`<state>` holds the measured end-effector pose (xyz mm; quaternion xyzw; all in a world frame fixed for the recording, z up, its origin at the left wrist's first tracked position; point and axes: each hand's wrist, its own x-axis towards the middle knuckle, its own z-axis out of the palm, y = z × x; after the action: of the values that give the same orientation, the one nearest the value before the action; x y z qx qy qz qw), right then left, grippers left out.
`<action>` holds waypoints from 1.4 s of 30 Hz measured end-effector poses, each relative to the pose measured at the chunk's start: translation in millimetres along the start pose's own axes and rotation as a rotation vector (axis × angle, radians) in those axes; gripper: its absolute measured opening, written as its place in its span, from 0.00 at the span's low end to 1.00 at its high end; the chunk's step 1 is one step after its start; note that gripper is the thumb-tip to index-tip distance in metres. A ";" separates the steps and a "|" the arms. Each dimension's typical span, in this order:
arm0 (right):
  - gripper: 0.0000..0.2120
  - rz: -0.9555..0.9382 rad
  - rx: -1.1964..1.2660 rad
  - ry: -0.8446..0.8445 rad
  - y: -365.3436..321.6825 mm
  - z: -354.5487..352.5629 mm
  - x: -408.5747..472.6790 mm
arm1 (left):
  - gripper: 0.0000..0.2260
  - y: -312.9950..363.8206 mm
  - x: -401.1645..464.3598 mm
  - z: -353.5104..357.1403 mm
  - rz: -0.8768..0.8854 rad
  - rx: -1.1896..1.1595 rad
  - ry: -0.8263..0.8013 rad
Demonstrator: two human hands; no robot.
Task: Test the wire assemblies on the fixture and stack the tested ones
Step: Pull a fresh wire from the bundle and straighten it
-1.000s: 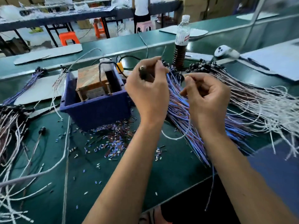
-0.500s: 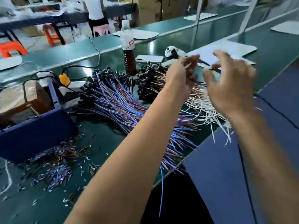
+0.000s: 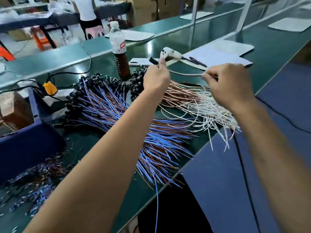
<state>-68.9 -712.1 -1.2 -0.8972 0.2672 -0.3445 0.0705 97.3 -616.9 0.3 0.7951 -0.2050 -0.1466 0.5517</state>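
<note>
Two fanned piles covered the green worktop (image 3: 101, 52): blue-brown wires (image 3: 127, 121) mid-bench, white-pink wires (image 3: 193, 101) by its right edge. Above the latter, the left hand (image 3: 156, 78) pinched a wire assembly (image 3: 185, 74) at its black plug while the right hand (image 3: 230, 84) pinched its tail, stretched straight, probably for neat stacking.

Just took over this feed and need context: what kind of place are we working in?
Most likely a wire-harness assembly workshop: long green workbenches, heaped blue and brown wire assemblies and white ones, and cardboard cartons stacked at the back.
</note>
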 end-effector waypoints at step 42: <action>0.07 -0.446 0.536 -0.603 -390.7 80.8 -152.0 | 0.14 -140.3 -203.8 -362.7 -0.382 0.537 0.048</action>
<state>58.2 -305.5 -28.8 -0.9430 -0.0634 -0.1318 0.2988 109.0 -178.0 -3.5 0.9394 -0.0703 -0.1695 0.2897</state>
